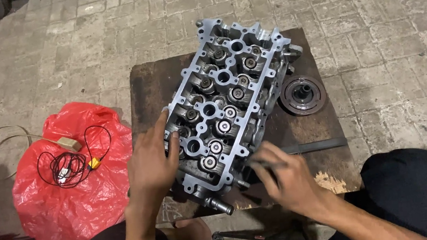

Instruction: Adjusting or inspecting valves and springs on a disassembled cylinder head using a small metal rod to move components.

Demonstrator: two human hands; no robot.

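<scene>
Grey paving bricks (380, 28) cover the ground, and a dark, worn wooden board (154, 89) is laid flat on them. A metal engine head (227, 103) is set slantwise on the board, reaching from the near edge to the far edge. The left hand (150, 164) is rested on the head's near left side, its fingers (165, 124) slightly spread over the casting. The right hand (288, 178) is held at the head's near right corner, and a thin dark tool (274, 165) is pinched between its fingertips. A round pulley (302, 94) overlaps the board's right edge, with a flat metal bar (318, 145) nearer. A red plastic bag (66, 200) carrying black wires (71, 166) is spread on the bricks to the left. Open paving is seen beyond and to the right.
</scene>
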